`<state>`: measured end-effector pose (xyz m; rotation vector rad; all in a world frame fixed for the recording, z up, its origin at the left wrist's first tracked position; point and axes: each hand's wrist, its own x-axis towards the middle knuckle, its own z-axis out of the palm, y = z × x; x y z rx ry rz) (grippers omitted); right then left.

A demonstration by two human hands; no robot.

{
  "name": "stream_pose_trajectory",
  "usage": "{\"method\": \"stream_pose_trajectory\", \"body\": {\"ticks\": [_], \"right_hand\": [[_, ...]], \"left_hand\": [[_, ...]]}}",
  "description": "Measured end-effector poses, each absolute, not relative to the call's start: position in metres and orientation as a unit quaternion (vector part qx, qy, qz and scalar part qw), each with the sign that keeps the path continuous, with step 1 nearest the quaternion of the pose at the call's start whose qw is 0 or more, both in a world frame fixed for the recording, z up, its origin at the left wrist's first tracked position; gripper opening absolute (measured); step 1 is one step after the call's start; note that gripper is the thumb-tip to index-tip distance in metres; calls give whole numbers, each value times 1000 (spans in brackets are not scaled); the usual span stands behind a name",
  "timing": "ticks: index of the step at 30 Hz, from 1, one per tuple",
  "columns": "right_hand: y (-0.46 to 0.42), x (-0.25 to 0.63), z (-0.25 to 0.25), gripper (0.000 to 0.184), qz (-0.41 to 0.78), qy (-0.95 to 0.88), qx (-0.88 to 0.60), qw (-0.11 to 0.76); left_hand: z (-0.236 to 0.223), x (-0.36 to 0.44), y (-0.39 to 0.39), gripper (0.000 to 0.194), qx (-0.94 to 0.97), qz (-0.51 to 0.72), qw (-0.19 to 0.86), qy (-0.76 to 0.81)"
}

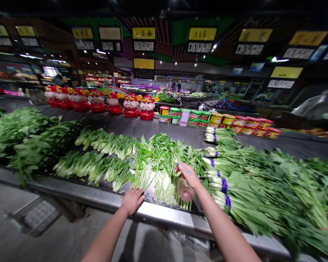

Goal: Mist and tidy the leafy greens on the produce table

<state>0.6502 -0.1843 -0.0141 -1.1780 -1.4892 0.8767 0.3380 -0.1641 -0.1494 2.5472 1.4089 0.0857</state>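
Observation:
My right hand (189,177) is wrapped around the neck of a clear spray bottle (185,192) with a grey top. The bottle hangs over a bed of loose leafy greens (158,154), whose long stems lie on a perforated metal tray (148,186). Resting on the stall's metal front edge (164,214), my left hand (132,200) has its fingers laid flat and holds nothing. Left of the stems are rows of small bok choy (82,167). To the right lie bundles of greens (221,184) tied with purple tape.
Red figurines (131,106) and stacked tubs (195,118) line the back of the stall. More greens (30,136) fill the left side. Price signs (143,39) hang overhead. A grey crate (35,216) stands on the floor at lower left.

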Motion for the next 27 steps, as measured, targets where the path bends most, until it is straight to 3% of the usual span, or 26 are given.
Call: {"method": "stream_pose_trajectory", "body": {"ticks": [8, 16, 27], "right_hand": [[-192, 656, -18, 49, 383, -601, -489, 503], [-205, 660, -15, 50, 364, -645, -505, 443], [-216, 673, -20, 49, 371, -633, -511, 447]], "left_hand": [[-148, 339, -165, 50, 864, 28, 122, 487], [-153, 338, -165, 51, 861, 34, 127, 490], [-156, 337, -163, 51, 864, 34, 126, 487]]}}
